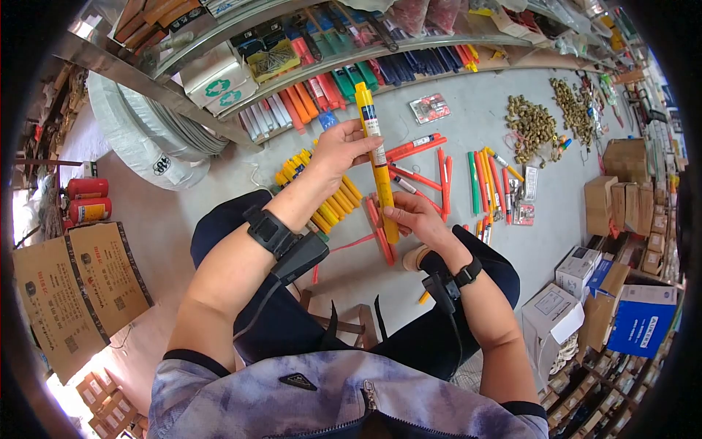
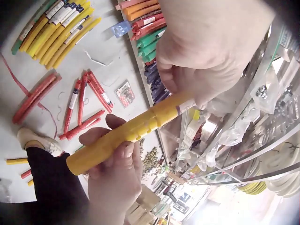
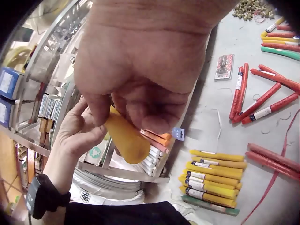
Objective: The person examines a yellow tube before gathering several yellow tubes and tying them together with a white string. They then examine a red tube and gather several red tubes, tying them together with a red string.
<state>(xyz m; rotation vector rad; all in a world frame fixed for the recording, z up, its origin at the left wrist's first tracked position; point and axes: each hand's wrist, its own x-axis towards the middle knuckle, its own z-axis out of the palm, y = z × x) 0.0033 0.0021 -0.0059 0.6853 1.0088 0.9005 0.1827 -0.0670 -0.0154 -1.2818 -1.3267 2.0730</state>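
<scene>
Floor (image 1: 474, 106) below, fingers (image 2: 95, 136) (both hands (image 1: 338, 151) (image 1: 420, 216)) pinch a yellow tube (image 1: 381, 175).

Left hand (image 1: 341, 151) grips yellow tube (image 1: 380, 178); right hand (image 1: 417, 216) holds its lower end. Left of tube: stacked yellow sticks (image 1: 341, 201). Right: red tubes (image 1: 443, 175); farther right, brass-coloured pieces (image 1: 531, 128).

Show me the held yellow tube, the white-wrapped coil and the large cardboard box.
Yellow tube (image 1: 382, 178): head view, middle of its body.
White-wrapped coil (image 1: 140, 137): head view, on its wrapping.
Large cardboard box (image 1: 84, 294): head view, on its printed side.
</scene>
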